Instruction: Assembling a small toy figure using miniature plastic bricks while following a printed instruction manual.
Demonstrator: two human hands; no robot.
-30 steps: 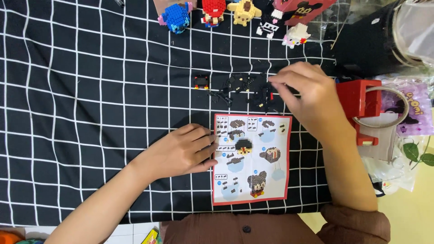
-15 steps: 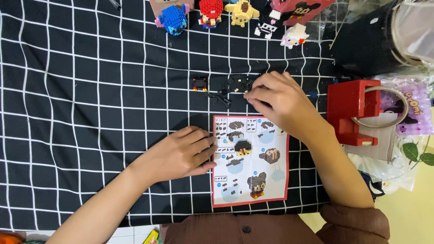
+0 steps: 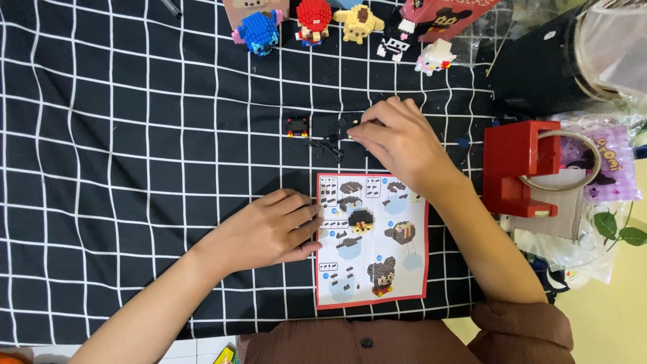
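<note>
Now the right hand has slid leftward across the black checked cloth, from the far end of the scattered dark bricks to the middle of them, and its fingertips are pinched together over one small piece there; whether the piece is lifted off the surface I cannot tell. Just past those fingertips, to the left, sits a small black part-built block. The left hand has not moved: it lies flat, fingers loosely spread, its tips pressing the left edge of the instruction sheet, which lies directly below the right wrist. So the sorting has shifted toward the centre of the pile, which suggests picking out a piece. Beyond the right hand stands a row of finished brick figures; to its right sits a red holder.
</note>
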